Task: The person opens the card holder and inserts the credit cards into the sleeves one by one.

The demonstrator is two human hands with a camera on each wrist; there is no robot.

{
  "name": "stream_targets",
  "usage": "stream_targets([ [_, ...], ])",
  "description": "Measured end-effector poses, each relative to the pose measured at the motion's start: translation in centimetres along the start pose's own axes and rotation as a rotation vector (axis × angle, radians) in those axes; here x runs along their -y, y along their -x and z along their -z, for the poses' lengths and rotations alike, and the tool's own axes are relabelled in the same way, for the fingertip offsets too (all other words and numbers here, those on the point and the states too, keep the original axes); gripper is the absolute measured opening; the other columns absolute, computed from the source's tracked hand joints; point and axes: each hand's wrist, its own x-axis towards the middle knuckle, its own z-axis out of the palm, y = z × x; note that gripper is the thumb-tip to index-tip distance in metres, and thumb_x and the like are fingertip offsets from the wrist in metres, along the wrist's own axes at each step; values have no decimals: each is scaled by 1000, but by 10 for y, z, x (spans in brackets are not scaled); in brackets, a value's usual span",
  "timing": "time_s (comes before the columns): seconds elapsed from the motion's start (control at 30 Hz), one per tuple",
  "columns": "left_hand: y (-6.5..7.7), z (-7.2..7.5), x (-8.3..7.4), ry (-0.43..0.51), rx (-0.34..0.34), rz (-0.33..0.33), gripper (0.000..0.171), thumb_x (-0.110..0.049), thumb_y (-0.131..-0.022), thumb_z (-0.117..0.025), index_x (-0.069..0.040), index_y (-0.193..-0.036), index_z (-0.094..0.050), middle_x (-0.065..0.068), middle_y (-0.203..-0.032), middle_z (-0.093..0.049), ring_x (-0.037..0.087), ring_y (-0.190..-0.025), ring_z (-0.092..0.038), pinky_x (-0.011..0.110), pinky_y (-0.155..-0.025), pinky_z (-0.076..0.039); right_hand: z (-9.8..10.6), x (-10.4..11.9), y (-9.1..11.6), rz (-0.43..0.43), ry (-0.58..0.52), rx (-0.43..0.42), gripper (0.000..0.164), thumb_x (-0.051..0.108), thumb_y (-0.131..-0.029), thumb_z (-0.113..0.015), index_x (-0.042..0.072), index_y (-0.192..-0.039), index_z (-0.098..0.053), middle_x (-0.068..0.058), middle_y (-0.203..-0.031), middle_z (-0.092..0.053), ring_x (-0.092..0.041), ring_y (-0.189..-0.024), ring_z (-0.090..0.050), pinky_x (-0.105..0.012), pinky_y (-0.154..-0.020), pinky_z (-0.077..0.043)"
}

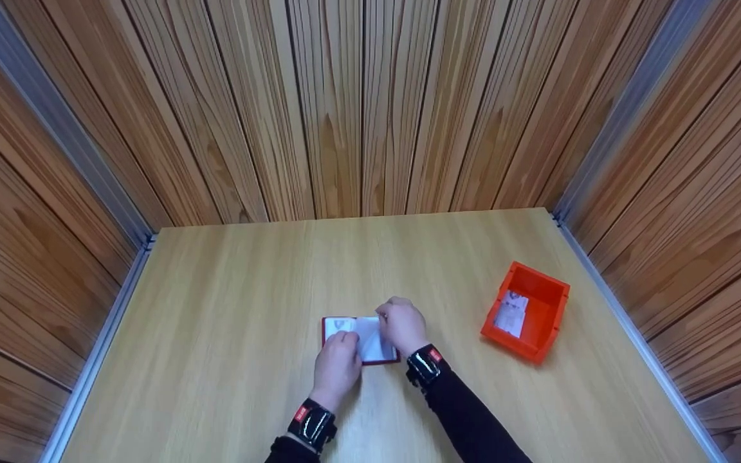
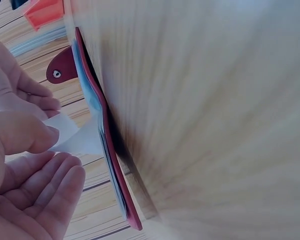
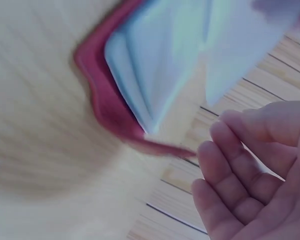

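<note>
Red booklet (image 1: 368, 335): lies open on the table, in front of the person, between the two hands; its leaves look clear or whitish, and a pale bluish picture shows on the left-hand side.
Snap tab (image 2: 62, 68): sticks out from one end of the red cover, a round metal stud on it.
Lifted leaf (image 2: 87, 137): thin and whitish, raised from the booklet and bent towards the fingers.
Left hand (image 1: 338, 366): thumb and forefinger pinch the lifted leaf; the remaining fingers are loosely bent, side by side, holding nothing that shows.
Right hand (image 1: 404, 325): over the right-hand side of the booklet, fingers bent inward, forefinger and thumb close together; whether they grasp anything between them cannot be told.
Wristbands: shiny black, one on the left wrist (image 1: 311, 424) and one on the right (image 1: 425, 365), each with a small red patch, worn by dark sleeves (image 1: 473, 411).
Orange bin (image 1: 544, 305): well apart from the booklet, to the right, set at an angle.
Printed paper (image 1: 511, 313): inside the bin, on its left side.
Table (image 1: 248, 308): light wood grain.
Walls (image 1: 338, 109): brown planks, metal rails (image 1: 621, 122) at the corners.
</note>
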Motion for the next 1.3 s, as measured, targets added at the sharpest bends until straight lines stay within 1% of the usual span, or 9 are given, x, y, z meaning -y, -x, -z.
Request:
stream_targets([
  [0.13, -1, 4, -2, 26, 63, 78, 18, -1, -83, -72, -2, -100, -67, 9, -93, -65, 24, -85, -64, 37, -76, -54, 7, -4, -3, -29, -3, -17, 10, 8, -87, -71, 6, -94, -78, -6, -88, -66, -25, -85, -64, -39, -73, -53],
  [0.23, -2, 7, -3, 50, 97, 137, 22, -3, -84, -74, -2, -106, -67, 9, -97, -66, 23, -90, -64, 36, -80, -54, 9, -6, -3, -40, -2, -26, 10, 7, -86, -71, 6, -93, -77, -6, -87, -66, -26, -84, -64, -40, -73, -52],
  [0.43, -2, 8, 1, 96, 102, 221, 31, -2, -81, -75, -1, -110, -66, 10, -99, -66, 24, -92, -64, 37, -80, -54, 10, -7, -1, -46, -5, -24, 10, 8, -85, -71, 6, -92, -77, -7, -88, -66, -27, -86, -64, -41, -74, -52],
  [0.6, -1, 10, 8, 132, 49, 255, 32, 1, -79, -74, 2, -110, -66, 12, -98, -66, 26, -89, -64, 40, -77, -53, 5, -11, 2, -41, 3, 6, 9, 8, -84, -72, 6, -92, -77, -7, -89, -66, -27, -87, -64, -41, -74, -52],
  [0.67, -1, 10, 11, 140, 19, 257, 31, 2, -78, -73, 3, -108, -66, 14, -96, -66, 27, -87, -64, 41, -75, -53, 3, -12, 4, -55, -2, 29, 9, 8, -85, -72, 6, -92, -77, -7, -89, -66, -27, -87, -63, -41, -75, -52],
  [0.77, -2, 10, 16, 147, 6, 287, 28, 2, -79, -72, 4, -106, -66, 14, -95, -67, 28, -87, -65, 43, -76, -53, -1, -14, 5, -77, -3, 64, 10, 9, -85, -72, 6, -93, -76, -6, -90, -65, -26, -86, -62, -41, -75, -51],
  [0.93, -2, 12, 22, 159, 35, 363, 23, 1, -83, -70, 4, -105, -66, 14, -93, -67, 30, -88, -65, 44, -77, -53, -6, -16, 7, -73, 6, 77, 10, 10, -84, -74, 5, -92, -77, -6, -88, -64, -26, -84, -62, -40, -74, -51],
  [1.13, -2, 13, 30, 149, 41, 394, 21, 2, -82, -70, 6, -102, -66, 15, -91, -67, 32, -86, -65, 45, -76, -53, -10, -18, 10, -37, 21, 49, 7, 9, -82, -75, 6, -88, -76, -5, -83, -62, -26, -80, -61, -40, -70, -51],
  [1.3, -2, 13, 35, 166, 75, 437, 21, 2, -83, -70, 7, -103, -66, 16, -94, -67, 32, -88, -65, 45, -78, -53, -13, -17, 12, -35, 35, 58, 5, 8, -80, -75, 6, -84, -76, -4, -80, -61, -24, -78, -61, -40, -68, -51],
])
